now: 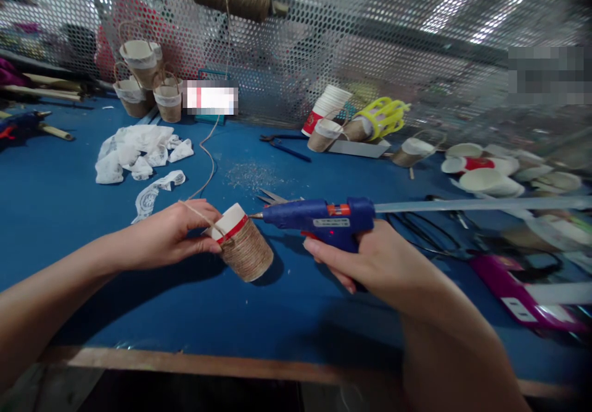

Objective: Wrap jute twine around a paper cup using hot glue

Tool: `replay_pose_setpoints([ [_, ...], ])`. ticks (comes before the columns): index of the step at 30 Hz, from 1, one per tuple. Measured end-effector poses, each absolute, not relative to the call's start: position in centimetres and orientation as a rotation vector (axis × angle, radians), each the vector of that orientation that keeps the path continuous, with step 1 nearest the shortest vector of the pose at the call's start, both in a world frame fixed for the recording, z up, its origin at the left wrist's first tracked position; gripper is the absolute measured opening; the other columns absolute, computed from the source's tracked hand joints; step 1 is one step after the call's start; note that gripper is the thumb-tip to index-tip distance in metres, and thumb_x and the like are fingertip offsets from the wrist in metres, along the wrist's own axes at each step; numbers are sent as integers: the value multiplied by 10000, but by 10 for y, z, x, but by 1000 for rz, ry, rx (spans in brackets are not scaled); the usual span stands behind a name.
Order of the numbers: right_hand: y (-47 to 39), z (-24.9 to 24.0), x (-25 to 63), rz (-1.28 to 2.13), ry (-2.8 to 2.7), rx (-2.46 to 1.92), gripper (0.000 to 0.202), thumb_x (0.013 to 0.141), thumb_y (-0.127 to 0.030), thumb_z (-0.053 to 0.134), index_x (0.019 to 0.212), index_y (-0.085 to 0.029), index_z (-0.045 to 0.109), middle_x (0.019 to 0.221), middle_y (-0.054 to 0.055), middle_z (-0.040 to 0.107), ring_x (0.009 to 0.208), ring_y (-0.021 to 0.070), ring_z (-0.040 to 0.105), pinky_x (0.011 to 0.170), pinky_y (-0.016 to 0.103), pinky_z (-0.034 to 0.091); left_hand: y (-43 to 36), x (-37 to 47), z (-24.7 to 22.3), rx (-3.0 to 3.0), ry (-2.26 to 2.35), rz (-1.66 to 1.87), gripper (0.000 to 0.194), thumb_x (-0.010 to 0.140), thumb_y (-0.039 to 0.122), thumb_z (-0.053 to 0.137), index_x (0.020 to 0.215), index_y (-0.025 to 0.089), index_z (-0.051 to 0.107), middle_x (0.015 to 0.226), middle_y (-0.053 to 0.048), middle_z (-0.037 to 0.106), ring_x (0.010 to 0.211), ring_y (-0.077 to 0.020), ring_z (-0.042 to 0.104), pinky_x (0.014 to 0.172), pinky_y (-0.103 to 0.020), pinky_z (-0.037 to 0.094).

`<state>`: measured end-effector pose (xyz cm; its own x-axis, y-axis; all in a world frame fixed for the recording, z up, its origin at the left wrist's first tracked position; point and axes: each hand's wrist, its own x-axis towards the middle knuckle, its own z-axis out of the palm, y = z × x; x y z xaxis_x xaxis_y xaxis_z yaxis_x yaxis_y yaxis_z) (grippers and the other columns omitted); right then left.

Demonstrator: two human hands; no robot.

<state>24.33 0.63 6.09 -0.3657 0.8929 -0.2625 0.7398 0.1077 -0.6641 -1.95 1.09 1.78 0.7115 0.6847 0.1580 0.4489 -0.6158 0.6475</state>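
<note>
Right hand grips a glue gun, its label illegible; left hand pinches a twine-wrapped cup. Blue tabletop separates cup from wooden edge.

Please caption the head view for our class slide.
The left hand holds a twine-wrapped paper cup while the right hand aims a blue glue gun near its red band.
</note>
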Motion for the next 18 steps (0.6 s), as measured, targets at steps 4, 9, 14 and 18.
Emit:
replay_pose_setpoints([
  [4, 5, 62, 243, 1118, -2146, -1668, 354, 773, -401, 519, 480, -212, 453, 360, -53, 445, 369, 87, 440, 438, 229, 386, 11, -20, 17, 2339, 857, 524, 100, 838, 196, 518, 816, 137, 596, 812, -52, 638, 838, -189, 551, 879, -371, 362],
  [9, 3, 63, 241, 1133, -2101, -1678, 346, 758, -401, 538, 483, -214, 444, 351, -55, 434, 362, 85, 426, 417, 225, 381, 11, -19, 18, 2329, 853, 513, 96, 841, 195, 515, 813, 138, 586, 825, -56, 637, 838, -193, 546, 909, -406, 341],
  [14, 0, 65, 238, 1107, -2080, -1713, 344, 759, -383, 531, 479, -207, 435, 352, -44, 433, 364, 86, 420, 424, 232, 377, 10, -19, 19, 2307, 833, 536, 80, 841, 185, 518, 842, 134, 579, 862, -64, 644, 849, -190, 550, 910, -395, 337],
  [18, -2, 67, 237, 1099, -2055, -1751, 364, 746, -397, 537, 461, -209, 408, 346, -38, 433, 357, 89, 414, 418, 241, 365, 10, -19, 19, 2320, 845, 533, 81, 839, 178, 515, 837, 126, 578, 851, -75, 646, 832, -191, 556, 857, -367, 374],
])
